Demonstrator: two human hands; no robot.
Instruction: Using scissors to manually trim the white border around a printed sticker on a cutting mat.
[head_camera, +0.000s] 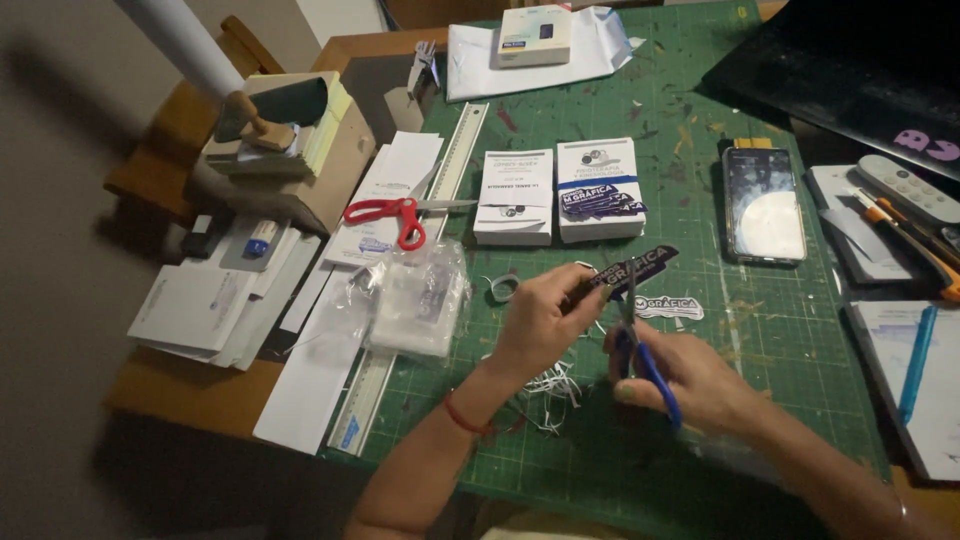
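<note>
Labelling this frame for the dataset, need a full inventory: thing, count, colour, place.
cutting mat: 1, green, covers the table
dark sticker strip: 1, dark with pale lettering, in the left hand
blue-handled scissors: 1, in the right hand, blades at the strip
cut sticker: 1, white-edged, on the mat by the strip
paper trimmings: a pile, white, under the hands
red-handled scissors: 1, left of the card stacks
card stacks: 2, white, mat centre
steel ruler: 1, left mat edge
plastic bag: 1, clear, on the ruler
phone: 1, dark, right of the stacks
remote: 1, pale, far right
left hand: 1, pinching the strip
right hand: 1, in the scissor handles
</note>
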